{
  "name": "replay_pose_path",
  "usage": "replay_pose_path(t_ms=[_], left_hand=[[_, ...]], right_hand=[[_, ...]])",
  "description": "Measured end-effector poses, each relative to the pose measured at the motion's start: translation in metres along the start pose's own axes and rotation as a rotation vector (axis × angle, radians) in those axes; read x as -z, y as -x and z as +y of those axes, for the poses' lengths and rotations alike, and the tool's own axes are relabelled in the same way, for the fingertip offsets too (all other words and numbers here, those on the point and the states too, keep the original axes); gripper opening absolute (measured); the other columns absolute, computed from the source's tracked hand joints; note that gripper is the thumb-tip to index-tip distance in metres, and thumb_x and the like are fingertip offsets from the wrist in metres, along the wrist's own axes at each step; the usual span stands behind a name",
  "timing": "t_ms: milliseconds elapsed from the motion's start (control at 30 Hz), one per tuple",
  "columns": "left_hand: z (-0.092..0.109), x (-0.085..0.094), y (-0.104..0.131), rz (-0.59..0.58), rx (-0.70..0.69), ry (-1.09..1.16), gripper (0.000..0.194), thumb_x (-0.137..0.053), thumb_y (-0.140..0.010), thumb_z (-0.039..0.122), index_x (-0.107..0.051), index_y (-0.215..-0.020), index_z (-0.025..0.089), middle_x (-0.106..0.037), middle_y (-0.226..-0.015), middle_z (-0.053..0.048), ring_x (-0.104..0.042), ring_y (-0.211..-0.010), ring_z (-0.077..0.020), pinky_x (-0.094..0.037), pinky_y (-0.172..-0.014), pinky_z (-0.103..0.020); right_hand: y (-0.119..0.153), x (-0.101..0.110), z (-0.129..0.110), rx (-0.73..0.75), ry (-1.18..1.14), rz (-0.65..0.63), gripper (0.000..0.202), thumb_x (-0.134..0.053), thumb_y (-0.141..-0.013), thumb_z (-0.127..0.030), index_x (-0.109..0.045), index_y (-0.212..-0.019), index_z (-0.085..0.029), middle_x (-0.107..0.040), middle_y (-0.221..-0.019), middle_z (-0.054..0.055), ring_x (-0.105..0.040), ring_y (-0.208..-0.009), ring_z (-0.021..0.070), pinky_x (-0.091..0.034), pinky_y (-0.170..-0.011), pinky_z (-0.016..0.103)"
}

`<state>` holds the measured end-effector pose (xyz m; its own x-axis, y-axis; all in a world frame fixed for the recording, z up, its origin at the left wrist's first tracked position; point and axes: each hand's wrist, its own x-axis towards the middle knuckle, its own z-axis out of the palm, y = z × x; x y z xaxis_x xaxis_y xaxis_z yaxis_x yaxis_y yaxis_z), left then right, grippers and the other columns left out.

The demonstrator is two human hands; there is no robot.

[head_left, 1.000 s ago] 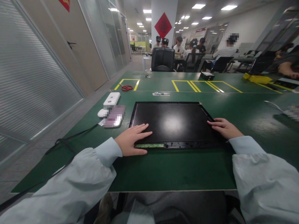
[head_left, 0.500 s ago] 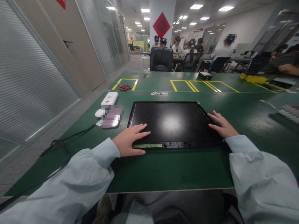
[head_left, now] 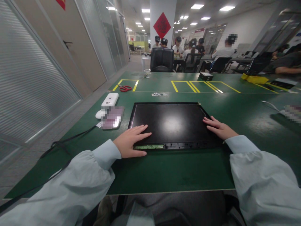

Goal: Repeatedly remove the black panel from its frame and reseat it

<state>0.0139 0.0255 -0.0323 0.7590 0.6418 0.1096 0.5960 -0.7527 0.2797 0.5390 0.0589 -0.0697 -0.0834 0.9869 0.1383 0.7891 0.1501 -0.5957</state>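
Note:
A black display panel (head_left: 174, 121) with a thin dark frame lies flat on the green table (head_left: 174, 175). Along its near edge, toward the left, runs a strip of green circuit board (head_left: 149, 147). My left hand (head_left: 131, 141) rests with spread fingers over the panel's near left corner, the thumb in front of the near edge. At the right side, my right hand (head_left: 219, 128) lies on the panel's edge with its fingers stretched out over the surface. Neither hand is closed around anything.
Left of the panel are a white box-shaped device (head_left: 110, 99), a phone (head_left: 113, 117) and a black cable (head_left: 70, 138). Red-handled scissors (head_left: 125, 88) lie farther back, near yellow tape markings (head_left: 177, 86). A small black box (head_left: 206, 76) sits at the far side. Several people sit beyond.
My right hand has shifted left, its fingers now reaching farther onto the panel. My left hand and the panel have stayed in place.

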Motion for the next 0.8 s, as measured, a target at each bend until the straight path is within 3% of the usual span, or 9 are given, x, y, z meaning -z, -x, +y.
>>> replay_pose_path(t_ms=[400,600,800], left_hand=[[0.0009,0.0005,0.0003,0.005,0.005,-0.005,0.083,-0.073,-0.088,0.063,-0.050,-0.158,0.025,-0.034,-0.173,-0.017,-0.038,-0.156,-0.0397,-0.033,-0.126,-0.057],[0.0022,0.0026,0.0002,0.005,0.005,0.030,0.085,-0.071,-0.087,0.066,-0.051,-0.158,0.023,-0.037,-0.171,-0.020,-0.039,-0.155,-0.0423,-0.031,-0.126,-0.063],[-0.0029,0.0033,0.0022,0.121,0.041,0.114,0.066,-0.060,-0.098,0.056,-0.055,-0.154,0.022,-0.045,-0.166,-0.019,-0.043,-0.153,-0.0387,-0.035,-0.125,-0.059]], right_hand=[[0.0021,0.0051,-0.0062,-0.019,-0.058,-0.015,0.047,-0.065,-0.081,-0.047,-0.080,-0.124,-0.032,-0.065,-0.146,0.001,-0.030,-0.158,0.0329,-0.021,-0.130,0.058],[0.0039,0.0068,-0.0076,-0.027,-0.078,-0.002,0.045,-0.067,-0.080,-0.046,-0.081,-0.122,-0.035,-0.065,-0.147,-0.001,-0.031,-0.158,0.0334,-0.023,-0.130,0.059],[0.0043,0.0066,-0.0066,-0.023,-0.065,-0.002,0.043,-0.066,-0.082,-0.046,-0.080,-0.121,-0.036,-0.064,-0.148,0.000,-0.031,-0.158,0.0333,-0.028,-0.128,0.060]])
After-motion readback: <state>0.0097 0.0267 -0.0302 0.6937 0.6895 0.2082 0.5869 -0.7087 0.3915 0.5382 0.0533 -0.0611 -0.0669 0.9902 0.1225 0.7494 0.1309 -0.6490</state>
